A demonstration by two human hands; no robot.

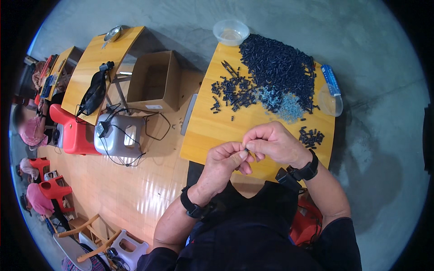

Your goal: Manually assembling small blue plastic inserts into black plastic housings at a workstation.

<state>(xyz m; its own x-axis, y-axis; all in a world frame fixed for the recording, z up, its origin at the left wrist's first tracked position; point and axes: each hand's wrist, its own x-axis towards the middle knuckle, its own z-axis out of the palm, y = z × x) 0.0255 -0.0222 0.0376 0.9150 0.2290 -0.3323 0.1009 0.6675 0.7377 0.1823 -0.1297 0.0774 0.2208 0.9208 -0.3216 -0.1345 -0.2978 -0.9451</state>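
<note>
My left hand [220,167] and my right hand [275,143] meet over the near edge of the yellow wooden table [203,131]. Their fingertips pinch a tiny dark piece [247,149] between them, mostly covered by the fingers. Beyond them spreads a big heap of short black cylindrical parts [280,63], with a mound of small light blue pieces [290,108] at its near side. Looser black parts [233,92] lie to the left of the heap. Close to my right hand is a small separate group of black parts [311,137].
A pointed dark hand tool [229,68] lies left of the heap. Clear plastic bowls stand at the far edge [231,39] and right edge [333,106], beside a blue box [331,80]. Leftward are a cardboard box [158,97], stools [118,135], cables and people seated farther off.
</note>
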